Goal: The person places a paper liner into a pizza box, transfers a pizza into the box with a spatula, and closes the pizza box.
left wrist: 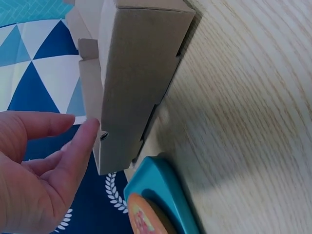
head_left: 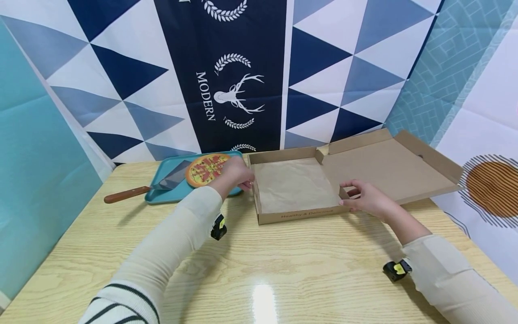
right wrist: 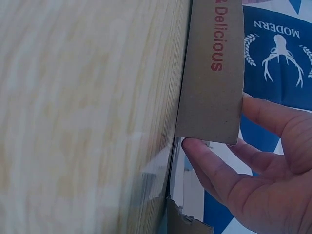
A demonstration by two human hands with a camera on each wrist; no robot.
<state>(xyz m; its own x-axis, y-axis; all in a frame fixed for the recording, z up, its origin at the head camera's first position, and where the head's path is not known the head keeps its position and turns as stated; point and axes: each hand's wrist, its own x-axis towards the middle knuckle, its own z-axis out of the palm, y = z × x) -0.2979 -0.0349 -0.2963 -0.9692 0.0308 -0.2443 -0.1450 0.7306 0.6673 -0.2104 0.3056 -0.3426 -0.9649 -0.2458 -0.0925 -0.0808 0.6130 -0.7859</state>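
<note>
An open cardboard pizza box [head_left: 297,216] sits on the table with brown paper lining its base. My left hand [head_left: 238,174] is at the box's left side wall. In the left wrist view that hand [left wrist: 48,165] has its thumb and fingers apart, one fingertip right at the wall's top edge. My right hand [head_left: 366,198] grips the box's front right corner. Seen from the right wrist, one digit of this hand [right wrist: 273,170] meets the front panel's top edge and another its lower end. Left of the box, a pizza [head_left: 206,168] lies on a blue tray [head_left: 170,195].
A pizza server [head_left: 127,194] with a wooden handle lies across the tray's left side, its handle sticking out over the table [head_left: 226,279]. The box's lid [head_left: 388,166] spreads open to the right. Behind stands a patterned cloth [head_left: 243,121].
</note>
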